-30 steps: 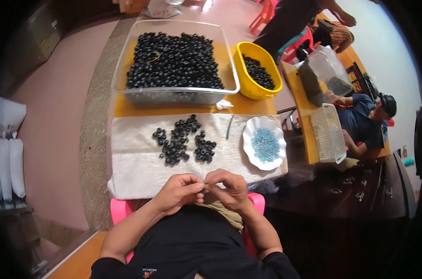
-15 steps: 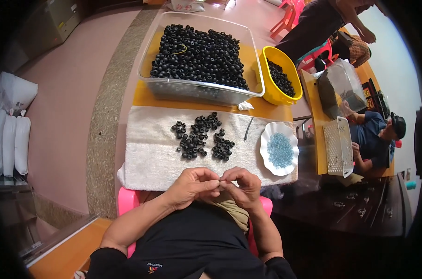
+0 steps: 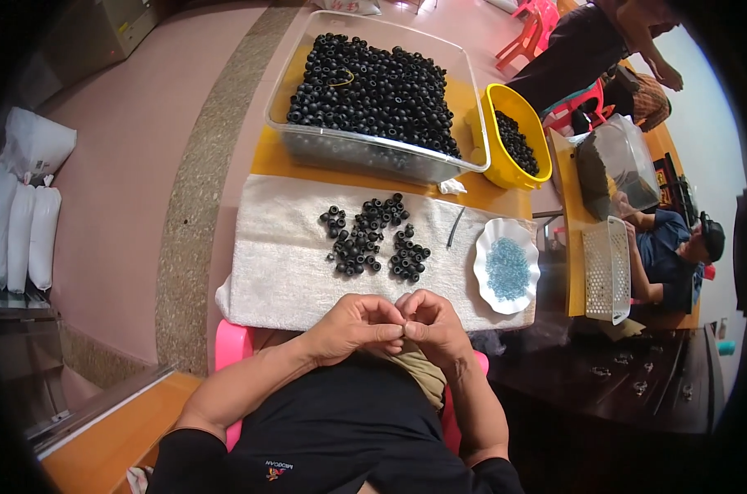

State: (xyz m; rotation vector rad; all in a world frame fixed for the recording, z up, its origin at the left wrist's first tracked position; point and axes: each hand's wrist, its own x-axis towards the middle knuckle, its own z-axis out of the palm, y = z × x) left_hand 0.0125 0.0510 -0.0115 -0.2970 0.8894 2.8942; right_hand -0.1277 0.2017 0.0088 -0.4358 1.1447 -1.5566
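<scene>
head view: small black beads (image 3: 372, 239) piled loosely

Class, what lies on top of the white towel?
On the towel lie a cluster of black rings and a thin dark stick. The hands cover part of its near edge, so nothing can be seen there.

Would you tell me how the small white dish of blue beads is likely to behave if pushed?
The white dish looks shallow and light, so it would probably slide on the white towel. Its blue beads lie loose and might spill if it tips.
</scene>
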